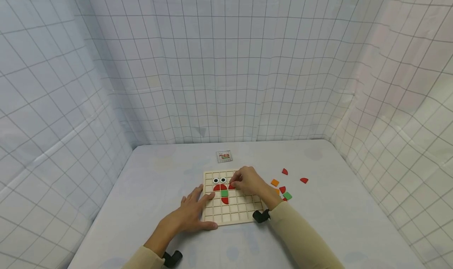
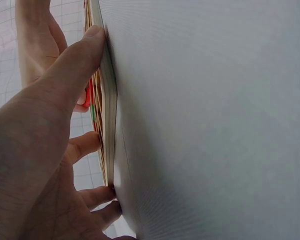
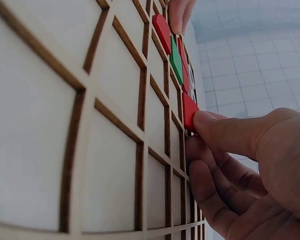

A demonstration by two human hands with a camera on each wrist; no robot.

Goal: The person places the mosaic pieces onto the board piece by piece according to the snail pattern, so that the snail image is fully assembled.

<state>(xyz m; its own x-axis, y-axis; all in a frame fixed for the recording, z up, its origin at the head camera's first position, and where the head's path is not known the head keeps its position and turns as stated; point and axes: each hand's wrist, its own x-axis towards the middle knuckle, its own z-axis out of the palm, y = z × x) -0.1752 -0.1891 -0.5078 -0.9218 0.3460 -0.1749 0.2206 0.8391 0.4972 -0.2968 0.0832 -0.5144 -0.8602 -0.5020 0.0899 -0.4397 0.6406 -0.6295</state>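
Observation:
A wooden grid board [image 1: 244,210] lies on the table. My left hand [image 1: 191,214] rests spread along its left and front edges, the thumb [image 2: 77,57] at the front rim and one fingertip over the grid. With thumb and fingers my right hand [image 1: 249,181] pinches a red quarter-circle tile [image 3: 189,111] at a cell right of the placed pieces. Two round eye tiles [image 1: 216,181] sit in the upper rows. Below them are two red quarter-circle tiles [image 1: 217,187], then a green square tile [image 1: 224,193] and another red quarter-circle tile [image 1: 225,200].
A small picture card [image 1: 224,156] lies behind the board. Right of it are loose tiles: an orange square [image 1: 275,182], a green square [image 1: 288,196] and several red quarter circles [image 1: 304,180]. Grid-patterned curtains [image 1: 209,64] enclose the table's back and sides.

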